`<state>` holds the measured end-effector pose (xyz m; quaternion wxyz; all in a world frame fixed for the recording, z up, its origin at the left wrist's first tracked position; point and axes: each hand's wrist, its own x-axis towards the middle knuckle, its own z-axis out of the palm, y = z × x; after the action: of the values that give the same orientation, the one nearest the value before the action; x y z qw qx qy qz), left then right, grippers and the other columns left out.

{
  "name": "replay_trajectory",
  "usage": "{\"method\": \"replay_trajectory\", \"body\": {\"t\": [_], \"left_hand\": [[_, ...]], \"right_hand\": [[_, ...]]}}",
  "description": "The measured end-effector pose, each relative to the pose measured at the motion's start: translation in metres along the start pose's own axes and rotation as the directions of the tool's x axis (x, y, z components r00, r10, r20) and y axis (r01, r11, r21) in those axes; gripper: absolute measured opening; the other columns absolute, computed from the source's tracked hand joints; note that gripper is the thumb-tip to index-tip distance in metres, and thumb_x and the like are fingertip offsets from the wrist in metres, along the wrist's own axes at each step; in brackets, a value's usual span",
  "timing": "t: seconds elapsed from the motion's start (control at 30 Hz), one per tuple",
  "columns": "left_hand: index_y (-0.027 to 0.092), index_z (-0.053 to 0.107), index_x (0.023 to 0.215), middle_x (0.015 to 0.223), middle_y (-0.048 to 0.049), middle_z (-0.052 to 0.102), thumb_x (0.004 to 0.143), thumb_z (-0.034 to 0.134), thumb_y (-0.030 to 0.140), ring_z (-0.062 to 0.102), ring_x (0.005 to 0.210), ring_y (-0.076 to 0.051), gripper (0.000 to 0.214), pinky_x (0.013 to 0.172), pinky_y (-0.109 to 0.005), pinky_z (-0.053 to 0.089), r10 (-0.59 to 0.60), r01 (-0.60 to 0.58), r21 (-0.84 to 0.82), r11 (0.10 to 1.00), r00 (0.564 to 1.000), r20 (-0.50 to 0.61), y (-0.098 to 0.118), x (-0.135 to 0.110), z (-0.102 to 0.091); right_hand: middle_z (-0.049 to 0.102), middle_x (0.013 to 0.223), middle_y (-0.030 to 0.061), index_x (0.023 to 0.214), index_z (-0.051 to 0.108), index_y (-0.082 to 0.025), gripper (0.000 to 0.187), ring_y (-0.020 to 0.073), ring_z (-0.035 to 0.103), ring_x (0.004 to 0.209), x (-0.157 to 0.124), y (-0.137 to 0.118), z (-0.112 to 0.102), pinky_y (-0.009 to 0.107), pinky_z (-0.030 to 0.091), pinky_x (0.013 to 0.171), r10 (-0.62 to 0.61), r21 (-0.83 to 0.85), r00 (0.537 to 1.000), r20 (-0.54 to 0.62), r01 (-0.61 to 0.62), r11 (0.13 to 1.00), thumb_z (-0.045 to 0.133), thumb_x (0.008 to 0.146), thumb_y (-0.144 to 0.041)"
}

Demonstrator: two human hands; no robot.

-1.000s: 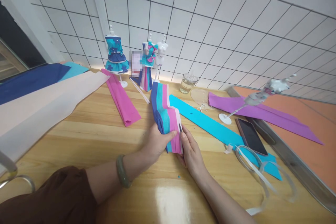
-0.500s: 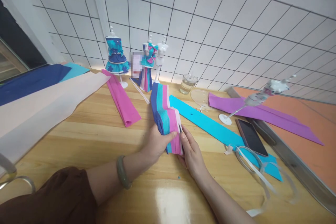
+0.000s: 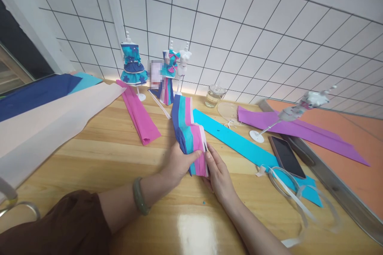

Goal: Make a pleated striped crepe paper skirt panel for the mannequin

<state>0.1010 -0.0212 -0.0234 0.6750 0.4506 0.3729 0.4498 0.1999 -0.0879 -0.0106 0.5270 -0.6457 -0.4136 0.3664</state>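
Note:
A layered strip of crepe paper (image 3: pixel 188 129) in navy, turquoise, pink and white lies on the wooden table (image 3: pixel 104 147), running away from me. My left hand (image 3: pixel 178 163) grips its near end from the left, thumb pressed on top. From the right, my right hand (image 3: pixel 218 171) pinches the same end along the pink and white edge. A green bangle (image 3: pixel 138 195) circles my left wrist.
A pink folded strip (image 3: pixel 139 113), a long turquoise strip (image 3: pixel 239 143) and a purple strip (image 3: pixel 299 127) lie around. Small dressed mannequins (image 3: pixel 131 65) stand by the tiled wall. A glass jar (image 3: pixel 214 95), a phone (image 3: pixel 286 155), white ribbon (image 3: pixel 296 197) and a tilted mannequin (image 3: pixel 295 112) are at right.

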Motion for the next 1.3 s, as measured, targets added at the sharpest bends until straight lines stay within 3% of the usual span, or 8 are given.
{"method": "replay_trajectory", "body": {"t": [0.27, 0.47, 0.7, 0.9, 1.3], "left_hand": [[0.018, 0.057, 0.105, 0.095, -0.0066, 0.067, 0.058, 0.075, 0.024, 0.062, 0.087, -0.022, 0.051, 0.078, -0.032, 0.050, 0.018, -0.018, 0.004, 1.000, 1.000, -0.003, 0.003, 0.000, 0.000], [0.018, 0.054, 0.108, 0.103, -0.0080, 0.064, 0.063, 0.072, 0.025, 0.061, 0.092, -0.022, 0.049, 0.080, -0.034, 0.049, 0.007, -0.009, 0.034, 0.999, 0.998, 0.069, 0.001, -0.002, 0.001], [0.016, 0.053, 0.107, 0.103, -0.0093, 0.064, 0.064, 0.072, 0.025, 0.060, 0.093, -0.022, 0.048, 0.081, -0.033, 0.049, -0.058, 0.056, 0.019, 0.998, 0.991, 0.120, 0.002, -0.009, 0.005], [0.017, 0.054, 0.107, 0.103, -0.0094, 0.064, 0.063, 0.073, 0.024, 0.061, 0.092, -0.022, 0.049, 0.081, -0.034, 0.049, -0.074, 0.074, 0.008, 0.997, 0.990, 0.123, -0.003, -0.010, 0.004], [0.016, 0.053, 0.107, 0.103, -0.0095, 0.064, 0.064, 0.071, 0.021, 0.060, 0.093, -0.022, 0.047, 0.082, -0.034, 0.048, -0.083, 0.076, 0.070, 0.995, 0.990, 0.110, -0.003, -0.013, 0.005]], "right_hand": [[0.066, 0.095, 0.0114, 0.134, 0.036, -0.015, 0.067, 0.0293, 0.059, 0.092, -0.003, -0.004, -0.002, 0.039, 0.050, 0.065, 0.006, -0.010, 1.000, -0.009, -0.006, 1.000, 0.039, 0.081, -0.056], [0.063, 0.108, 0.0095, 0.133, 0.039, -0.017, 0.065, 0.0302, 0.053, 0.106, -0.002, -0.003, -0.003, 0.041, 0.050, 0.077, -0.013, 0.028, 0.999, -0.035, 0.014, 0.999, 0.042, 0.080, -0.054], [0.038, 0.138, 0.0007, 0.132, 0.039, -0.023, 0.054, 0.0205, 0.032, 0.127, 0.002, 0.000, -0.004, 0.037, 0.026, 0.105, -0.069, 0.070, 0.997, -0.028, 0.071, 0.995, 0.040, 0.084, -0.048], [0.035, 0.140, 0.0004, 0.132, 0.038, -0.024, 0.052, 0.0174, 0.029, 0.128, 0.003, 0.002, -0.004, 0.035, 0.022, 0.107, -0.065, 0.070, 0.997, -0.031, 0.067, 0.995, 0.039, 0.086, -0.047], [0.037, 0.138, 0.0015, 0.131, 0.040, -0.022, 0.051, 0.0164, 0.032, 0.127, 0.004, 0.003, -0.004, 0.034, 0.024, 0.107, -0.055, 0.095, 0.998, -0.033, 0.057, 0.994, 0.039, 0.086, -0.047]]}}
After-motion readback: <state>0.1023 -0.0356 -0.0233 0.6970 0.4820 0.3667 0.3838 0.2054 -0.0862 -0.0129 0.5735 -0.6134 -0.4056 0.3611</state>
